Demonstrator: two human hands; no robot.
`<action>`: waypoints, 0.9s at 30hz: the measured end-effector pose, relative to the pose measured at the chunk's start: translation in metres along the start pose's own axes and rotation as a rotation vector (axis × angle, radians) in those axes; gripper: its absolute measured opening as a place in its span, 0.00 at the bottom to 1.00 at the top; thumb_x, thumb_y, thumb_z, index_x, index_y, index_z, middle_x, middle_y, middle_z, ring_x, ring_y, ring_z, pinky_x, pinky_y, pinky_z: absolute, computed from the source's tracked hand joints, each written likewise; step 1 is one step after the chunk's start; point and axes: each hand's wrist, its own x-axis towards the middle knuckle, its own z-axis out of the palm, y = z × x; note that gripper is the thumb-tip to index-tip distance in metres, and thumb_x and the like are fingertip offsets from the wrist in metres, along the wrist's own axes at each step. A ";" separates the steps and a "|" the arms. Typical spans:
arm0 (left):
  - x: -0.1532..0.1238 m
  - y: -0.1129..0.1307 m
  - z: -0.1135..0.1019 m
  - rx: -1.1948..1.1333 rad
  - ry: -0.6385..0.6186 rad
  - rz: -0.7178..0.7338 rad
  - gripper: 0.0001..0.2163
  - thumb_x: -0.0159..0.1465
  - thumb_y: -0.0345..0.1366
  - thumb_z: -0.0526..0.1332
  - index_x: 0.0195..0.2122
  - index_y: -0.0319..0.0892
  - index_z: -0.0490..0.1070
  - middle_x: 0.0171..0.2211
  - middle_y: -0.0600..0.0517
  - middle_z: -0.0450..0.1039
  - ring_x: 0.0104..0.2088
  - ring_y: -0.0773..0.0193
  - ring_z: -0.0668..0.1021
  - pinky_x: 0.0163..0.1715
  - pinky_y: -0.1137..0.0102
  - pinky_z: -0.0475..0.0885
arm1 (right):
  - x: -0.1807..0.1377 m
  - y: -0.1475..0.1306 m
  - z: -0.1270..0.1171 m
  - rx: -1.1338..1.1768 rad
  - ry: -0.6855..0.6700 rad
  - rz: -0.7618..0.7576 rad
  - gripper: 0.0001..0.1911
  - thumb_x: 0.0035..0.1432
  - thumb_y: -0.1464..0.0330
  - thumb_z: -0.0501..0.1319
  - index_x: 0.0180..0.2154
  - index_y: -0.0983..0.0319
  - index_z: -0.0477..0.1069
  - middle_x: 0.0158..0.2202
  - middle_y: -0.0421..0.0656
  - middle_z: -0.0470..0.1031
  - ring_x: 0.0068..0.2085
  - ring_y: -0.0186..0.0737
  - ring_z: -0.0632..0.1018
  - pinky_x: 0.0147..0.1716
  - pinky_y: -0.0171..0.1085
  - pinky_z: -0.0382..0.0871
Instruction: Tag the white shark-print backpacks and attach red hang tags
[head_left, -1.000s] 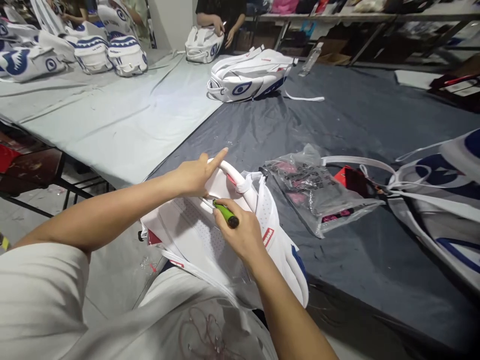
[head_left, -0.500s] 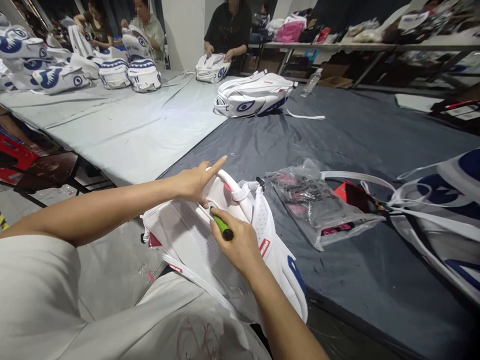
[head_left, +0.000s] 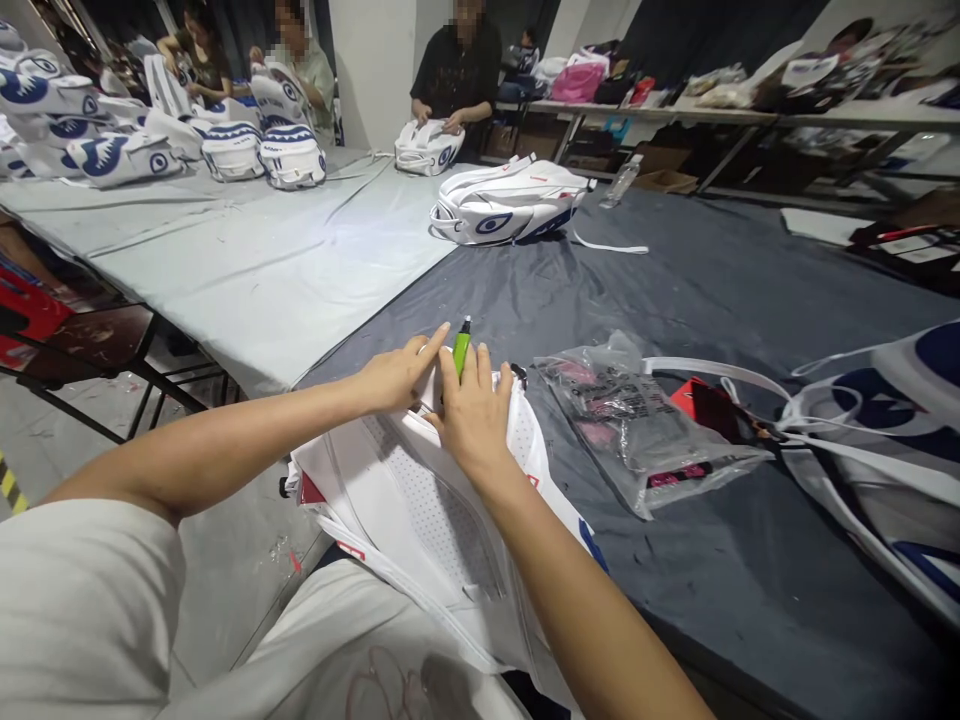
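A white backpack [head_left: 397,500] with dotted mesh on its back panel lies across my lap and against the table's edge. My left hand [head_left: 401,375] pinches the fabric at its top, forefinger stretched forward. Close beside it, my right hand [head_left: 476,405] lies over the same top edge with fingers bent onto the fabric. A green pen [head_left: 460,350] sticks up between its thumb and forefinger, pale tip pointing away from me. My right hand hides the pen's lower end and part of the bag's top.
To the right lies a clear plastic bag [head_left: 637,430] with pink and black items, beside another white-and-blue backpack [head_left: 885,420]. Farther off stand a white backpack [head_left: 502,205] and a bottle [head_left: 622,182]. More backpacks [head_left: 112,150] are piled at the far left, where people work.
My right hand has turned over and moved up onto the bag's top. The pen's pale tip, earlier down at the fabric, now points up and away. My left hand stays at the top edge.
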 end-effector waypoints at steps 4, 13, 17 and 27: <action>0.016 0.004 0.004 0.025 -0.105 -0.078 0.61 0.56 0.39 0.71 0.68 0.52 0.12 0.71 0.35 0.42 0.60 0.44 0.71 0.46 0.64 0.72 | 0.009 -0.003 0.014 -0.026 -0.050 0.087 0.41 0.56 0.66 0.69 0.66 0.67 0.54 0.63 0.64 0.62 0.58 0.62 0.67 0.53 0.54 0.59; 0.037 -0.011 0.020 -0.041 -0.147 0.027 0.56 0.59 0.32 0.65 0.68 0.53 0.13 0.66 0.38 0.53 0.53 0.51 0.76 0.44 0.67 0.72 | 0.012 0.012 0.030 0.060 -0.080 0.137 0.38 0.56 0.68 0.68 0.64 0.62 0.55 0.54 0.54 0.70 0.51 0.55 0.70 0.46 0.46 0.60; 0.038 -0.018 0.016 -0.138 -0.189 0.096 0.55 0.59 0.29 0.63 0.68 0.52 0.12 0.65 0.39 0.54 0.52 0.58 0.76 0.45 0.70 0.70 | 0.012 0.014 0.029 0.103 -0.099 0.154 0.39 0.55 0.69 0.68 0.64 0.60 0.55 0.56 0.54 0.69 0.52 0.55 0.70 0.47 0.47 0.60; 0.047 -0.019 0.033 -0.041 -0.124 0.049 0.51 0.59 0.31 0.62 0.71 0.49 0.20 0.61 0.40 0.60 0.53 0.53 0.76 0.42 0.69 0.70 | 0.015 0.020 0.035 0.146 -0.078 0.155 0.39 0.54 0.70 0.69 0.64 0.61 0.56 0.59 0.55 0.67 0.55 0.56 0.69 0.49 0.49 0.61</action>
